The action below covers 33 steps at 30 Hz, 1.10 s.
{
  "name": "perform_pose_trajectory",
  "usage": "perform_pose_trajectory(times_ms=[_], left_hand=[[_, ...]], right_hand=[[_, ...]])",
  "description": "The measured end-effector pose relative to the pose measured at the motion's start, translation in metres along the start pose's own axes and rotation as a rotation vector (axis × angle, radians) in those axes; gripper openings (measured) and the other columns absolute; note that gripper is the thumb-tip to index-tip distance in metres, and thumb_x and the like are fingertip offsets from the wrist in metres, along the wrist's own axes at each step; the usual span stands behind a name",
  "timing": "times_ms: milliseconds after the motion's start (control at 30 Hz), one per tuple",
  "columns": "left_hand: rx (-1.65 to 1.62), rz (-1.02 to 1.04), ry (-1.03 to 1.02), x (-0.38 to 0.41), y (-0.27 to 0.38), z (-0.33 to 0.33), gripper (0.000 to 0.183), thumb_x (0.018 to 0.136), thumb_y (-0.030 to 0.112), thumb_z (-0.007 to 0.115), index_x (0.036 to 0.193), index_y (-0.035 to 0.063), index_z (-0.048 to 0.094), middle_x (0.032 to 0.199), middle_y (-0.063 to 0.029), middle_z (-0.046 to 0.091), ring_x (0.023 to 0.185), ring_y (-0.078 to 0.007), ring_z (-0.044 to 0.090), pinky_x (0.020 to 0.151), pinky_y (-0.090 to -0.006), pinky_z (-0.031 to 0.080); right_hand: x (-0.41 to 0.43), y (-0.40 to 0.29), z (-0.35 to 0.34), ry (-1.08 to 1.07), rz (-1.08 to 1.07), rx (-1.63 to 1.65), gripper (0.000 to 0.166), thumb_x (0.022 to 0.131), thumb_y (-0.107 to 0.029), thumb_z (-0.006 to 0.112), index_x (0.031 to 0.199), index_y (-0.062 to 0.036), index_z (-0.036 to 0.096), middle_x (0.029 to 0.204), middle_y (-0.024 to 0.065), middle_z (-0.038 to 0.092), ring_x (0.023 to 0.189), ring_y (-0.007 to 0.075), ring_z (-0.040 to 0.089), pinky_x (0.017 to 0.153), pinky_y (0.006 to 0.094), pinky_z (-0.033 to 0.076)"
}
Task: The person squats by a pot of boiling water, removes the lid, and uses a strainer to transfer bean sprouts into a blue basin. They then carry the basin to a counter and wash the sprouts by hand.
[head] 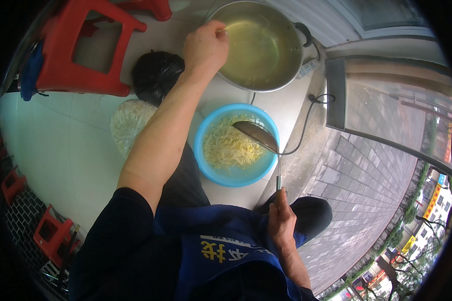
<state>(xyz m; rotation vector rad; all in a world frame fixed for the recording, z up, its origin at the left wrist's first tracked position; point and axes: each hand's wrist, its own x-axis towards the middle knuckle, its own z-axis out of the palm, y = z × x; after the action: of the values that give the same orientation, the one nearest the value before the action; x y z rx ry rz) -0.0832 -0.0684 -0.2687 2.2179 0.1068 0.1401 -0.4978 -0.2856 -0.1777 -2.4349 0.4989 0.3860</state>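
Observation:
My left hand (207,46) is over the left rim of a large metal pot (302,56), its fingers curled and the tips pinched together. A thin pale strand seems to show at the fingertips; whether they hold it is unclear. Yellowish liquid (258,50) is in the pot. My right hand (282,216) grips the metal handle of a skimmer or ladle (258,136). Its wide bowl, tilted on edge, is over the right part of a light blue plastic basin (200,169). Bean sprouts (231,146) lie in water in that basin.
A black plastic bag (156,73) and a clear bag of pale sprouts (130,122) sit left of the basin. A red plastic stool (116,64) stands upper left. A cable (305,128) runs along the right, near a power strip (307,69). Beyond is a glass door (384,101).

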Motion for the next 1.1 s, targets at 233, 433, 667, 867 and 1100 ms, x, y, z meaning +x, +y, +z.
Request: perform_pose_trajectory(times_ms=[233,433,667,867,1100], left_hand=[[-0.024,-0.032,0.002,0.001,-0.004,-0.006,0.024,0.098,0.02,0.069,0.115,0.0052,0.075,0.099,-0.0161,0.079,0.092,-0.0332,0.076,0.083,-0.0419,0.058],[-0.041,-0.046,0.023,0.003,-0.006,-0.011,0.023,0.097,0.015,0.069,0.116,0.0043,0.075,0.097,-0.0164,0.079,0.09,-0.0313,0.076,0.083,-0.0401,0.057],[-0.142,-0.068,0.003,-0.001,-0.001,-0.013,0.023,0.098,0.015,0.069,0.117,0.0026,0.074,0.096,-0.0165,0.078,0.087,-0.0295,0.076,0.081,-0.0401,0.057],[-0.151,-0.07,0.023,0.005,-0.01,-0.018,0.023,0.099,0.015,0.068,0.117,0.0027,0.074,0.096,-0.0157,0.079,0.088,-0.0277,0.076,0.081,-0.0388,0.057],[-0.158,-0.088,0.058,0.008,-0.016,-0.024,0.022,0.099,0.016,0.069,0.116,0.0034,0.074,0.094,-0.015,0.079,0.085,-0.0264,0.077,0.078,-0.038,0.058]], right_hand=[[0.015,-0.018,-0.033,0.048,0.594,0.695,0.061,0.103,-0.005,0.059,0.162,-0.0036,0.042,0.078,-0.002,0.06,0.061,0.0069,0.056,0.053,0.0223,0.046],[0.117,-0.061,-0.063,0.202,0.258,0.519,0.059,0.104,-0.006,0.055,0.161,-0.0014,0.042,0.067,-0.0015,0.053,0.051,0.007,0.051,0.045,0.0255,0.042],[0.283,-0.053,-0.048,0.376,-0.287,-0.294,0.059,0.1,-0.016,0.059,0.157,-0.0099,0.046,0.096,0.0254,0.072,0.08,0.0411,0.073,0.073,0.0498,0.058],[0.321,-0.069,-0.023,0.298,-0.215,-0.546,0.06,0.101,-0.015,0.054,0.159,-0.015,0.04,0.097,0.0261,0.071,0.083,0.0464,0.072,0.074,0.0563,0.058],[0.305,-0.084,-0.003,0.193,0.068,-0.058,0.051,0.099,-0.01,0.056,0.15,-0.0066,0.051,0.073,0.0177,0.067,0.064,0.0373,0.07,0.059,0.0483,0.057]])
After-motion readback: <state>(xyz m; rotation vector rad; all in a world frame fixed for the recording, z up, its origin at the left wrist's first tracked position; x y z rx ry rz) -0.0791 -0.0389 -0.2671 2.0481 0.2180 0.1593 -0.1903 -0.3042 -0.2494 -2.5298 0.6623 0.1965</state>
